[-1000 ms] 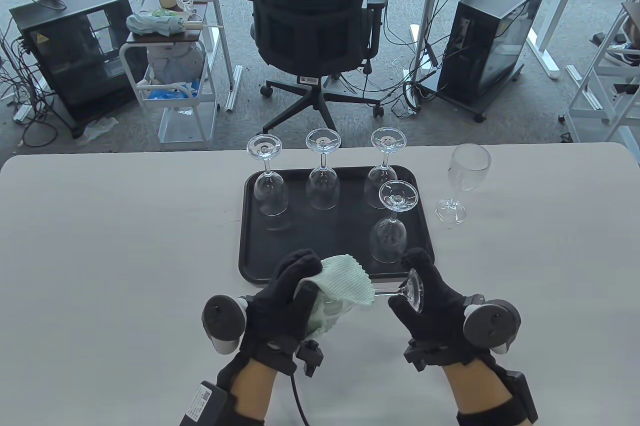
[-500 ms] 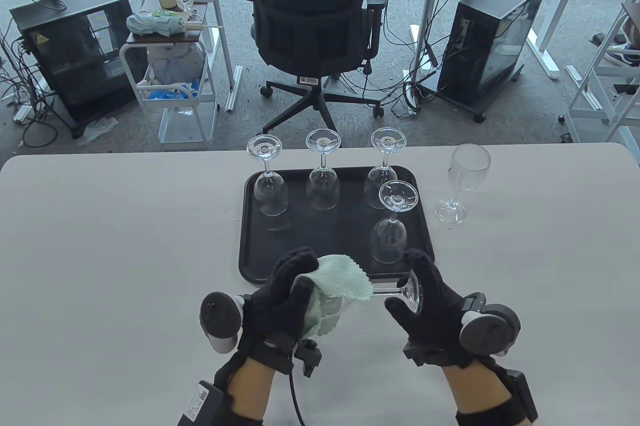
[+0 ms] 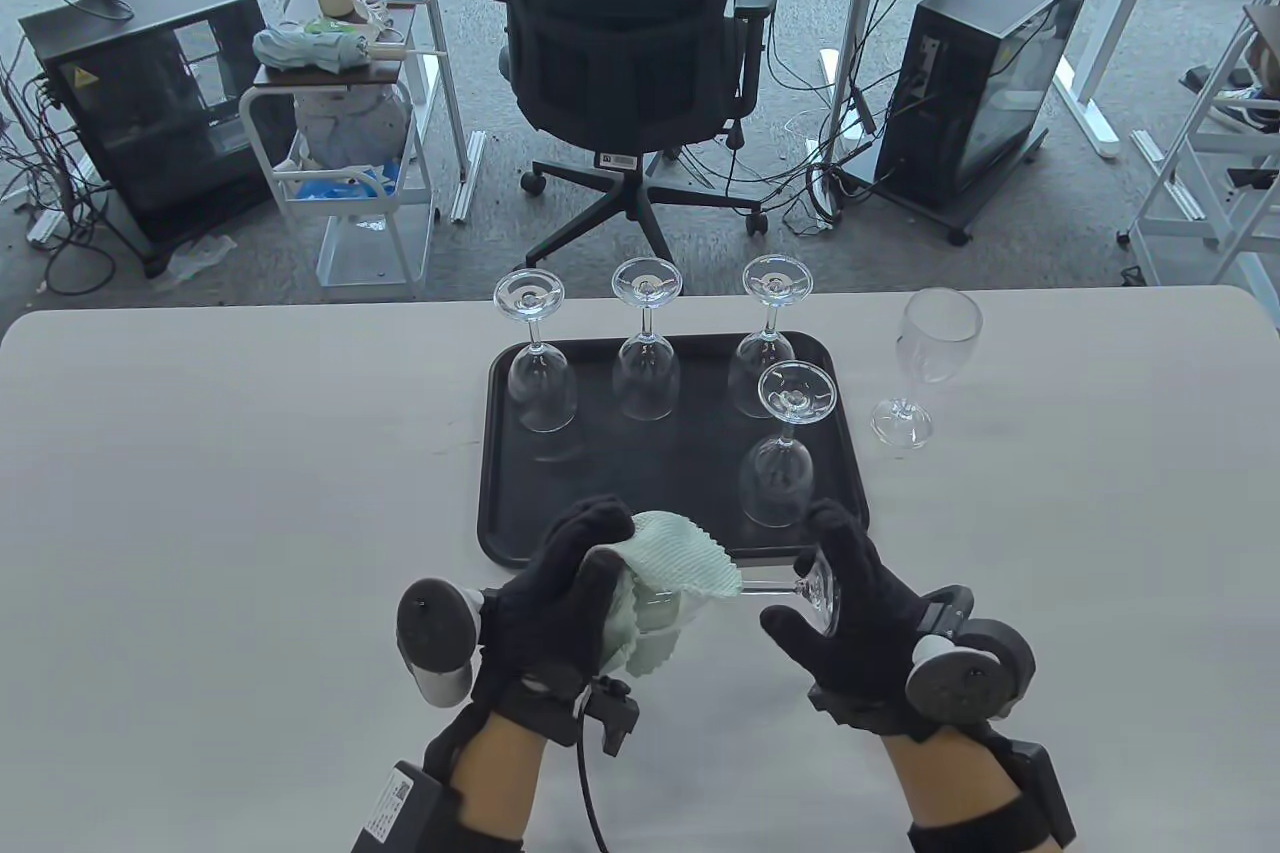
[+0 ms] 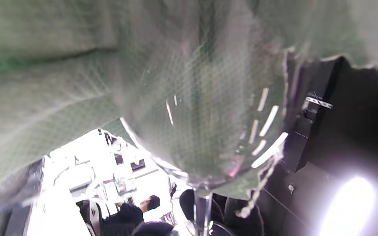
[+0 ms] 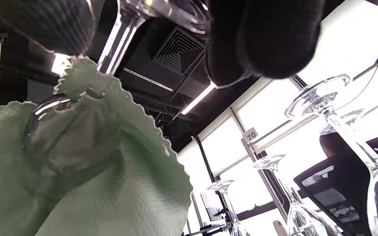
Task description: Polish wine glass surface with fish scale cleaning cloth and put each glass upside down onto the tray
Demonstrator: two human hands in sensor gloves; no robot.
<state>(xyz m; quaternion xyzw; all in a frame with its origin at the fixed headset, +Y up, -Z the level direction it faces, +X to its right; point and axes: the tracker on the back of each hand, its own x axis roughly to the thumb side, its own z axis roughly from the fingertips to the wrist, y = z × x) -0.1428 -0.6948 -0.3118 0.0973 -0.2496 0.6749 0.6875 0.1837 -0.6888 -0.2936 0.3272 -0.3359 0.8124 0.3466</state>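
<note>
Table view shows the big white counter (image 3: pixel 200 493) with one black tray (image 3: pixel 510 533) in the middle. My two hands have hardly moved in the last second. My right hand (image 3: pixel 850 618) has slid a tiny bit toward me and turned the foot of the glass a little, so I think I am rolling the glass to rub it all round, and the polishing is not done yet. My left hand (image 3: pixel 560 608) is curled round the one green cloth (image 3: pixel 685 565), which wraps the bowl of the glass I hold (image 3: pixel 815 588) on its side, just in front of the tray. My right hand pinches its foot. Four glasses stand upside down on the tray (image 3: pixel 775 463). One more glass (image 3: pixel 925 363) stands the right way up beside the tray, waiting. That makes six glasses.
</note>
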